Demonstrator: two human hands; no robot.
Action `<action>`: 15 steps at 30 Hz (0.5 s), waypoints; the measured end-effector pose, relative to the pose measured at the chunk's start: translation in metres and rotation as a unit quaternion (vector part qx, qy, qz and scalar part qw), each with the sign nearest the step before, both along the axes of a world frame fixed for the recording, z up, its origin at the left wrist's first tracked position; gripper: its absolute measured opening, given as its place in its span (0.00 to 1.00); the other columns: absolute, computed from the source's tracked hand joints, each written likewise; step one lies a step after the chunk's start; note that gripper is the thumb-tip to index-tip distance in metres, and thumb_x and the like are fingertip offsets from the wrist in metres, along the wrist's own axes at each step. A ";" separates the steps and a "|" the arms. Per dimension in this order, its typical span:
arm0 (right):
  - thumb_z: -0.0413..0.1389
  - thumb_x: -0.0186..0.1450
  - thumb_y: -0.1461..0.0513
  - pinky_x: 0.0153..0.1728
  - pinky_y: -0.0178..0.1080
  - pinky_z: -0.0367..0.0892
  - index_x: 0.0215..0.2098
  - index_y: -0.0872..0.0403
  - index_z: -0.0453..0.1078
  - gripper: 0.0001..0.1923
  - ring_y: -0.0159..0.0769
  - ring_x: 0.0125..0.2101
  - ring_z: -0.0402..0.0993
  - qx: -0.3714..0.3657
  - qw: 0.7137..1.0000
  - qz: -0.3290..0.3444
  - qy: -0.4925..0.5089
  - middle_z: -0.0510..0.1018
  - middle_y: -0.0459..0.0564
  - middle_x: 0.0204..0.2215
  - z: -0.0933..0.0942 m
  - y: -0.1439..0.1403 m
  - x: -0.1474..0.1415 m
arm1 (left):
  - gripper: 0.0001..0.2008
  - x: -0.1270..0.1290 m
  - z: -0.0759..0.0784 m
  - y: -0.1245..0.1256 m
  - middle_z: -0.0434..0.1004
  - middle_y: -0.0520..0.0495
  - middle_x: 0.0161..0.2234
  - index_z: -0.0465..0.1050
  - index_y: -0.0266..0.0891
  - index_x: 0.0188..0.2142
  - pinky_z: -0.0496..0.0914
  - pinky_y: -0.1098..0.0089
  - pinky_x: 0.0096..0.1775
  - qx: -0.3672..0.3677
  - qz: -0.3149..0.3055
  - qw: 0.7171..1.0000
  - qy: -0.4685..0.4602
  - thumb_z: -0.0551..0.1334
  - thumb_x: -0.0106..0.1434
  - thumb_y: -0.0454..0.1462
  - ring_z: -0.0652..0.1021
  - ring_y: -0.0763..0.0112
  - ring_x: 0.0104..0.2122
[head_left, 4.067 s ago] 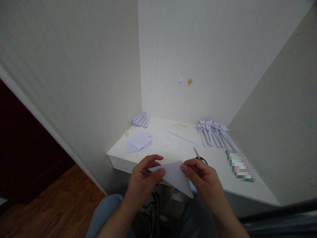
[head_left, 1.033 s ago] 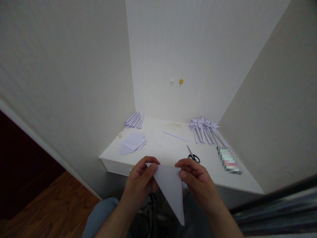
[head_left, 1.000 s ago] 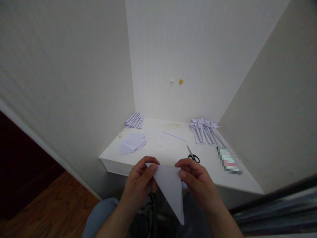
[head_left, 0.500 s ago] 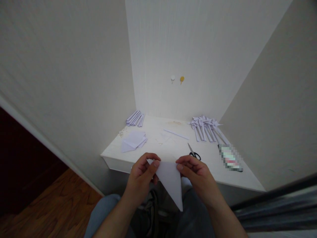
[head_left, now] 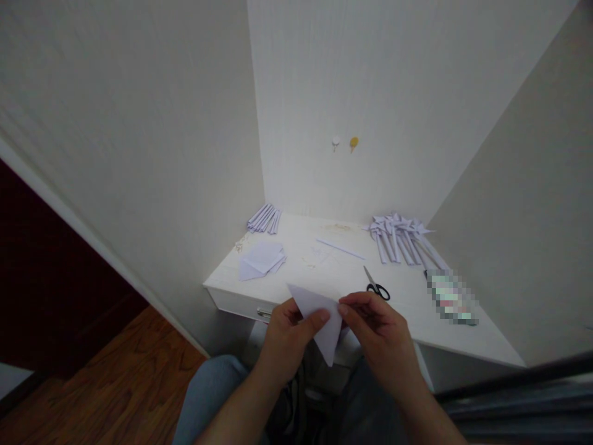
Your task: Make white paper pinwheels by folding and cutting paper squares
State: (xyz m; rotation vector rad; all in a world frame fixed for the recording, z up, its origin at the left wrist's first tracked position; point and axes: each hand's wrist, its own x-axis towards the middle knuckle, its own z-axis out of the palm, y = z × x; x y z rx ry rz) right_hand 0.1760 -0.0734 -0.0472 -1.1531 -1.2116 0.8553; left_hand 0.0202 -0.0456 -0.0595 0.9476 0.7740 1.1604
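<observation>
change noted: half a second ago both hands pinched the paper point(head_left: 315, 301) by its upper corners; the left hand point(head_left: 290, 337) has since shifted inward, thumb across the face, leaving one corner free and pointing up-left. the right hand point(head_left: 382, 327) pinches the upper right corner. in our judgement, the left grip now steadies the fold while the right attends to the edge. paper is held up at the front of the desk point(head_left: 333, 281).

surface: rolls point(head_left: 264, 219), sheets point(head_left: 262, 258) at left; strip point(head_left: 340, 248), scissors point(head_left: 373, 285) mid-right; pinwheels point(head_left: 393, 230), blurred item point(head_left: 449, 296) at right.

room: pale walls point(head_left: 301, 93), two hooks point(head_left: 354, 142), wooden floor point(head_left: 120, 358).
</observation>
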 end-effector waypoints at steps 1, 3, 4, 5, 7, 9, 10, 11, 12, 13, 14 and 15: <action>0.66 0.61 0.56 0.29 0.33 0.72 0.35 0.52 0.76 0.09 0.33 0.27 0.76 -0.008 1.000 0.013 0.016 0.80 0.46 0.27 0.001 0.000 -0.001 | 0.13 0.000 0.000 0.000 0.86 0.44 0.33 0.83 0.36 0.34 0.76 0.66 0.38 0.000 0.004 1.000 -0.004 0.76 0.50 0.41 0.82 0.65 0.32; 0.67 0.59 0.55 0.28 0.33 0.72 0.35 0.53 0.76 0.11 0.33 0.26 0.76 -0.029 0.998 0.040 0.043 0.80 0.46 0.25 0.003 0.002 -0.001 | 0.13 -0.001 0.001 0.000 0.86 0.45 0.31 0.83 0.37 0.34 0.76 0.65 0.36 0.002 0.004 1.000 -0.009 0.76 0.50 0.41 0.82 0.64 0.30; 0.68 0.59 0.54 0.28 0.33 0.71 0.34 0.53 0.76 0.12 0.33 0.25 0.76 -0.039 0.997 0.050 0.049 0.79 0.46 0.24 0.004 0.002 -0.001 | 0.13 -0.002 0.001 0.001 0.85 0.45 0.30 0.83 0.37 0.34 0.76 0.65 0.36 0.004 0.001 1.000 -0.009 0.76 0.50 0.41 0.82 0.64 0.30; 0.68 0.59 0.54 0.27 0.33 0.71 0.33 0.54 0.76 0.12 0.33 0.25 0.75 -0.047 0.996 0.058 0.050 0.79 0.46 0.23 0.005 0.003 0.000 | 0.13 -0.002 0.002 0.001 0.85 0.45 0.29 0.83 0.37 0.33 0.76 0.66 0.35 0.007 0.000 1.000 -0.008 0.76 0.50 0.42 0.81 0.64 0.29; 0.68 0.59 0.53 0.27 0.33 0.70 0.29 0.54 0.76 0.13 0.33 0.24 0.74 -0.057 0.995 0.066 0.043 0.78 0.46 0.21 0.006 0.003 0.001 | 0.13 -0.003 0.003 0.002 0.84 0.46 0.27 0.83 0.36 0.33 0.75 0.66 0.35 0.010 -0.001 1.000 -0.003 0.75 0.50 0.43 0.81 0.64 0.29; 0.67 0.59 0.52 0.27 0.34 0.69 0.27 0.54 0.75 0.15 0.33 0.24 0.74 -0.064 0.995 0.066 0.039 0.78 0.46 0.21 0.007 0.004 0.002 | 0.14 -0.004 0.003 0.002 0.82 0.47 0.26 0.83 0.36 0.32 0.74 0.67 0.35 0.005 0.000 1.000 0.001 0.74 0.52 0.44 0.79 0.66 0.27; 0.67 0.58 0.51 0.27 0.34 0.69 0.27 0.54 0.75 0.16 0.33 0.24 0.74 -0.068 0.995 0.066 0.041 0.78 0.46 0.21 0.007 0.004 0.002 | 0.14 -0.004 0.003 0.002 0.81 0.48 0.25 0.82 0.36 0.31 0.74 0.67 0.34 0.002 0.001 1.000 0.004 0.73 0.53 0.46 0.78 0.67 0.26; 0.68 0.58 0.50 0.27 0.35 0.69 0.27 0.54 0.75 0.17 0.34 0.24 0.73 -0.073 0.994 0.066 0.045 0.77 0.46 0.21 0.008 0.004 0.003 | 0.15 -0.004 0.002 0.002 0.80 0.48 0.24 0.82 0.36 0.29 0.73 0.67 0.34 -0.002 0.004 1.000 0.009 0.73 0.54 0.47 0.77 0.68 0.26; 0.68 0.57 0.49 0.27 0.35 0.69 0.26 0.54 0.75 0.17 0.34 0.24 0.73 -0.078 0.994 0.065 0.050 0.77 0.46 0.21 0.008 0.005 0.003 | 0.16 -0.004 0.001 0.002 0.79 0.48 0.24 0.81 0.36 0.28 0.72 0.68 0.32 -0.005 0.008 1.000 0.015 0.72 0.54 0.49 0.75 0.68 0.25; 0.68 0.56 0.48 0.27 0.35 0.69 0.26 0.54 0.74 0.18 0.34 0.24 0.73 -0.081 0.993 0.064 0.054 0.77 0.46 0.21 0.008 0.005 0.002 | 0.18 -0.005 -0.001 0.002 0.77 0.49 0.23 0.80 0.36 0.27 0.70 0.69 0.31 -0.007 0.013 1.000 0.022 0.71 0.54 0.50 0.74 0.69 0.24; 0.69 0.55 0.48 0.26 0.36 0.68 0.26 0.54 0.74 0.19 0.34 0.24 0.72 -0.084 0.993 0.063 0.057 0.76 0.46 0.21 0.008 0.006 0.002 | 0.19 -0.005 -0.003 0.002 0.76 0.49 0.22 0.79 0.36 0.26 0.69 0.70 0.29 -0.007 0.018 0.999 0.028 0.71 0.54 0.51 0.73 0.70 0.24; 0.69 0.55 0.47 0.26 0.36 0.68 0.25 0.54 0.74 0.19 0.34 0.24 0.72 -0.087 0.993 0.060 0.058 0.76 0.46 0.20 0.008 0.007 0.002 | 0.21 -0.006 -0.005 0.003 0.74 0.50 0.21 0.78 0.36 0.25 0.67 0.71 0.28 -0.007 0.021 0.999 0.033 0.70 0.54 0.53 0.71 0.70 0.23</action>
